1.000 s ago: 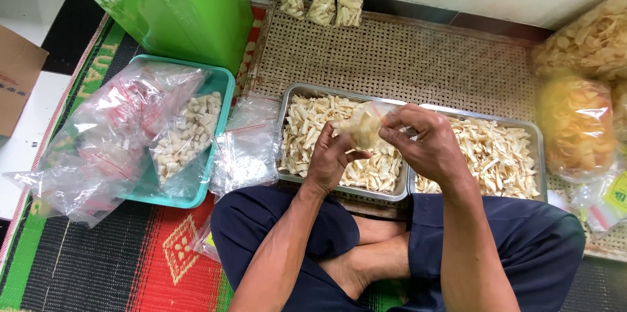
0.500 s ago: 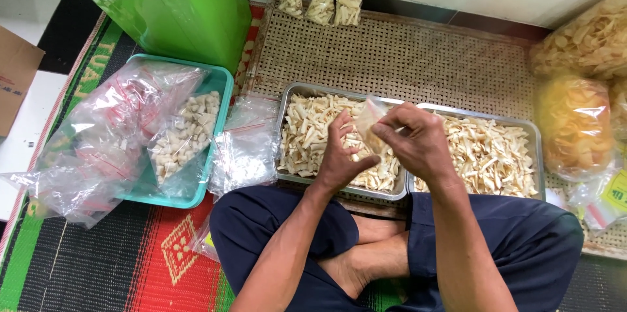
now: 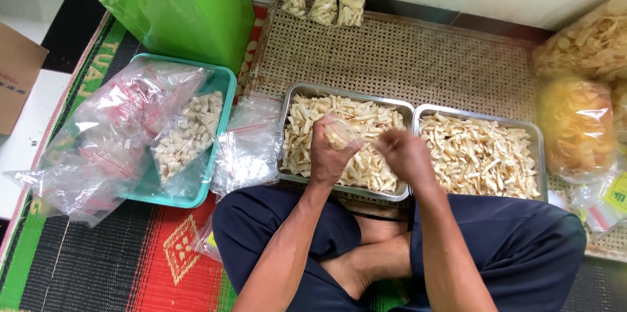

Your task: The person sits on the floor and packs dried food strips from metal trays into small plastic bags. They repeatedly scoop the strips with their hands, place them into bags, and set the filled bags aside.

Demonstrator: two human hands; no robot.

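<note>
I sit cross-legged on a mat. My left hand (image 3: 330, 152) grips a small clear plastic bag (image 3: 341, 131) over the left metal tray (image 3: 292, 95), which is full of pale snack sticks. My right hand (image 3: 406, 155) hovers low over the same tray's right part, fingers curled down at the sticks; what it holds is hidden. A second metal tray (image 3: 539, 137) of the same sticks lies to the right.
A teal basin (image 3: 219, 83) with clear bags and a bag of pale cubes sits left. Empty clear bags (image 3: 251, 149) lie beside it. A green bag (image 3: 189, 5) stands behind. Three filled small bags (image 3: 324, 2) line the wall. Large bags of chips (image 3: 575, 123) are right.
Both hands have dropped from chest height toward the left tray. The bag was held between both hands; now only the left hand holds it and the right hand reaches into the sticks.
</note>
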